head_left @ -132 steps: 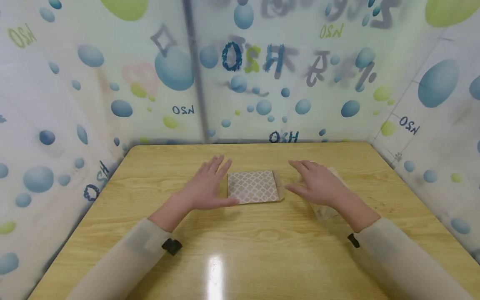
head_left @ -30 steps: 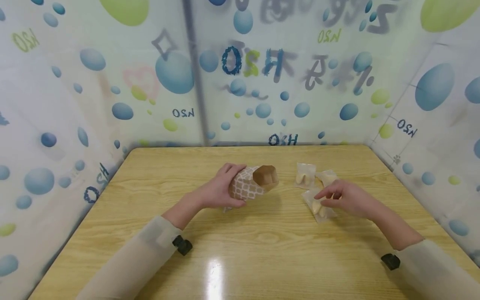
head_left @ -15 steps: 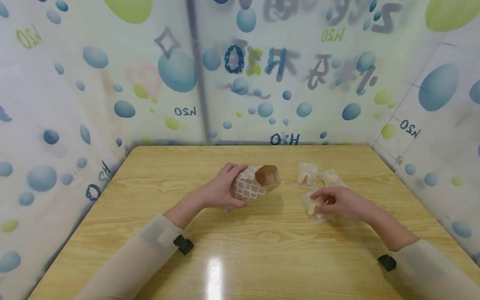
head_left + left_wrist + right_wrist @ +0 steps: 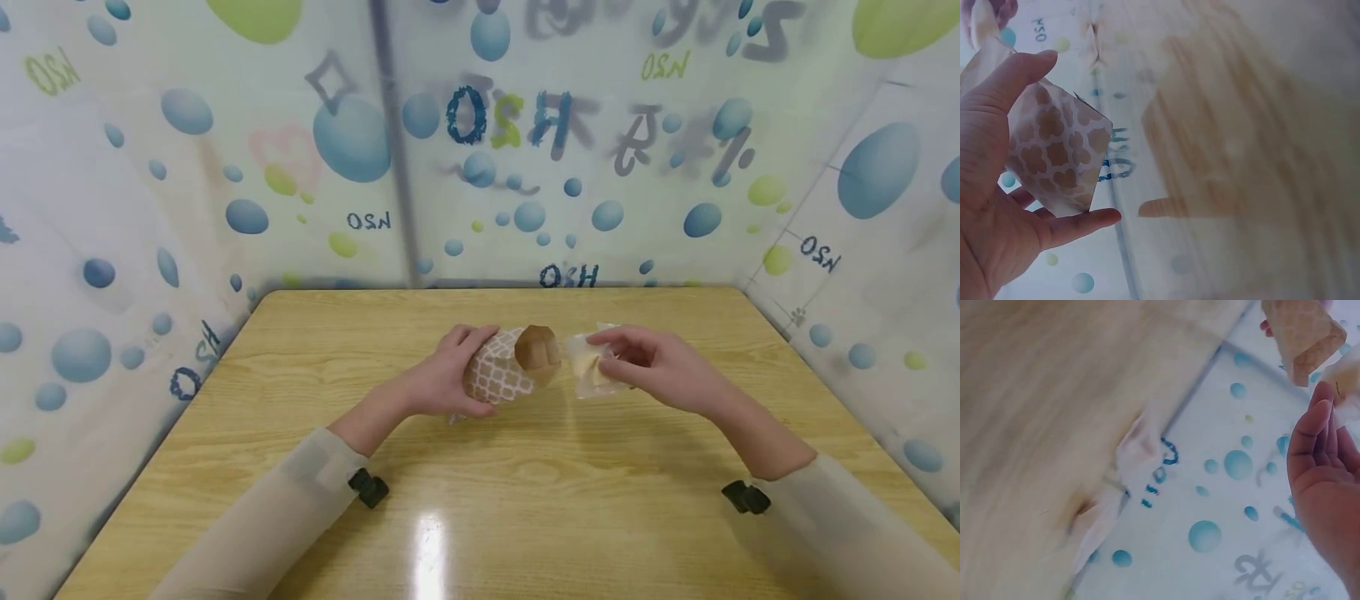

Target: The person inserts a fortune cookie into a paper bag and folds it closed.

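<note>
Our left hand (image 4: 441,382) round open-mouthed, lattice-patterned paper bag (image 4: 497,372); our right hand (image 4: 666,368) in pinch grip on translucent packet (image 4: 587,373).

Left fingers (image 4: 471,338) partly hide bag (image 4: 497,372); right wrist view crops packet (image 4: 1346,380).

1 paper bag (image 4: 501,372). 1 left hand (image 4: 444,379) on bag, 1 right hand (image 4: 663,367) right of bag. 3 clear packets (image 4: 587,377): 1 just beside bag, 2 farther right. 1 table (image 4: 510,517) under bag.
</note>
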The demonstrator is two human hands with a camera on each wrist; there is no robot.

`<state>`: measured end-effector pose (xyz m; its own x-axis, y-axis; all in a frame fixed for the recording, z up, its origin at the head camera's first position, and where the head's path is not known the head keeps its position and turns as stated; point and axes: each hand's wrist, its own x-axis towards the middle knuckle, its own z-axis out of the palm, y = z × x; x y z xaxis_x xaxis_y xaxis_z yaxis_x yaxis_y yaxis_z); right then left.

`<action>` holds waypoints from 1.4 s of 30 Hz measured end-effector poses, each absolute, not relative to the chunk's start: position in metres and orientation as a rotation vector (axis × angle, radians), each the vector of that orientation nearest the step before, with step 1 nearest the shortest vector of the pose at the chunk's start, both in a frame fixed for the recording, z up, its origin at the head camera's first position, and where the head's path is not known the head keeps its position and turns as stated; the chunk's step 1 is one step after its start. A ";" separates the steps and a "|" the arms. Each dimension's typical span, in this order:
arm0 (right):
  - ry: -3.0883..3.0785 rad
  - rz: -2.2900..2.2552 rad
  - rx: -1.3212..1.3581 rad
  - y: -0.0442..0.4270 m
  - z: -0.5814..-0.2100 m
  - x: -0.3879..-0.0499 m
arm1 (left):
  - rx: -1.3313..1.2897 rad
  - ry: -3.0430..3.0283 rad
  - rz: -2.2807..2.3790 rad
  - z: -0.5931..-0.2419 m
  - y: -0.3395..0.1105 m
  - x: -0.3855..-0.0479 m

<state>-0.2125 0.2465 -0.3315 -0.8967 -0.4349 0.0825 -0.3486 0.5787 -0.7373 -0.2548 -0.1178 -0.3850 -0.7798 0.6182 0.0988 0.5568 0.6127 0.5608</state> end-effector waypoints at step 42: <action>2.816 -1.133 -0.856 0.203 -0.342 -0.230 | 1.016 2.646 0.927 -0.385 -0.109 -0.254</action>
<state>-0.2304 0.2031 -0.3420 -0.8526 -0.4804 0.2055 -0.4889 0.5945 -0.6384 -0.2542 -0.1092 -0.3850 -0.7565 0.6502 0.0695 0.5515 0.5773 0.6021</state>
